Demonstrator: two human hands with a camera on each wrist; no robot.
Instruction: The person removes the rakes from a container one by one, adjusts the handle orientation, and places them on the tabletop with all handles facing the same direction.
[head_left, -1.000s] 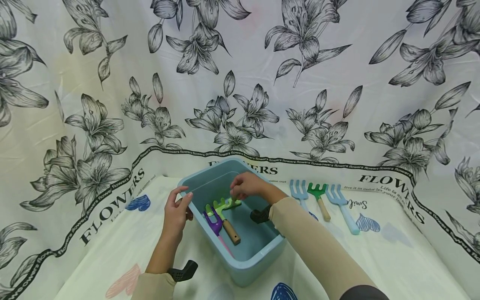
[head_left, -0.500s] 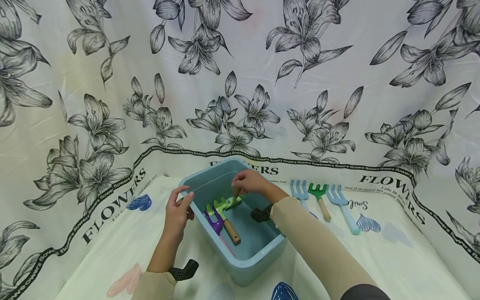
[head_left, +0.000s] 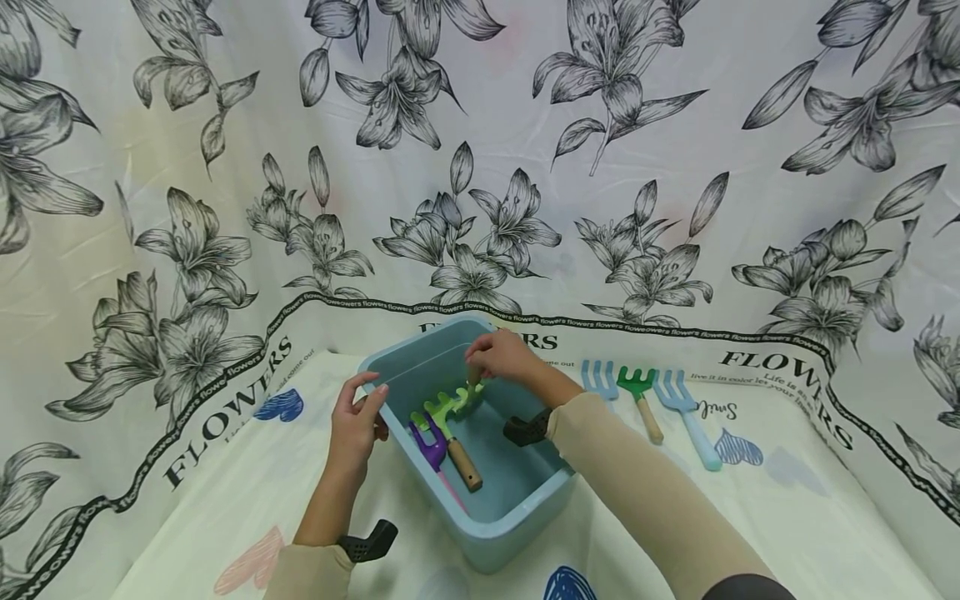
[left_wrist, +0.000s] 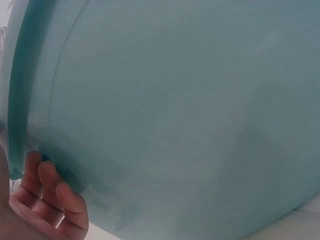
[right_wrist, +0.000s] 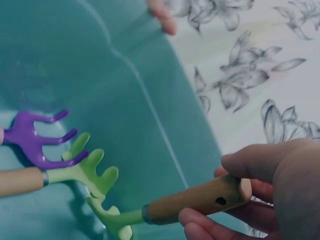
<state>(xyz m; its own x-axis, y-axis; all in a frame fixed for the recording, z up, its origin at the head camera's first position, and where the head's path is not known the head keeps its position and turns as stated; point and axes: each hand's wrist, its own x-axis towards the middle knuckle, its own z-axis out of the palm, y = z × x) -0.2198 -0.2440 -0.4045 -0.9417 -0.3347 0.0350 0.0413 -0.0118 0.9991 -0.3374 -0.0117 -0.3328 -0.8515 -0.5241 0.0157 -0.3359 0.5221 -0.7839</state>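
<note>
A blue plastic bin (head_left: pixel 517 528) stands tilted diagonally in front of me. My left hand (head_left: pixel 354 421) grips its left rim; in the left wrist view several curled fingers (left_wrist: pixel 71 205) lie against the outer wall. Inside the bin, my right hand (head_left: pixel 504 357) pinches the wooden handle of a light-green hand rake (right_wrist: pixel 192 201) near its end. That rake's tines point down beside those of another light-green hand rake (head_left: pixel 463 467) with a wooden handle. Next to it lies a purple hand rake (head_left: pixel 431 452) with a pink handle, along the bin's left wall.
Right of the bin, a blue hand rake (head_left: pixel 598 379), a dark-green rake with a wooden handle (head_left: pixel 649 421) and another blue rake (head_left: pixel 697 437) lie on the patterned cloth (head_left: pixel 810 525). A flowered curtain (head_left: pixel 525 275) hangs behind.
My right hand has risen slightly and moved a little toward the bin's far right side, drawing the light-green rake's handle upward. The left hand stays at the rim.
</note>
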